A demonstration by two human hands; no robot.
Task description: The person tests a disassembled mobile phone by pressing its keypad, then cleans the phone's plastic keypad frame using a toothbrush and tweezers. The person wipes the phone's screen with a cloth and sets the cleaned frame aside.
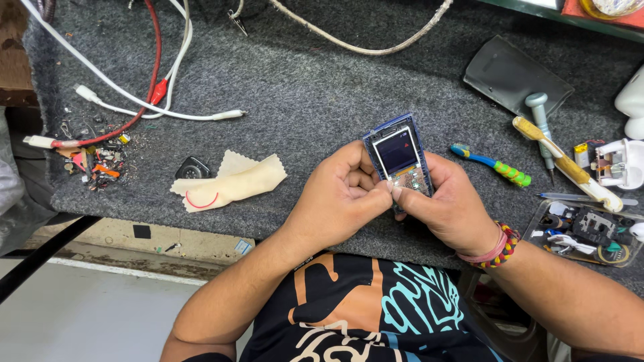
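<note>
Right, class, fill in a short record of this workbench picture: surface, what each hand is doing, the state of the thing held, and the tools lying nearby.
Surface: grey felt mat on a bench
Left hand: grips the small phone from its left side
Right hand: holds the phone's lower right, thumb on the bare keypad area
Phone state: front cover off, blue frame, screen lit
Left of hands: cream cloth, white cables
Right of hands: blue-green toothbrush, screwdriver, clear parts tray
</note>
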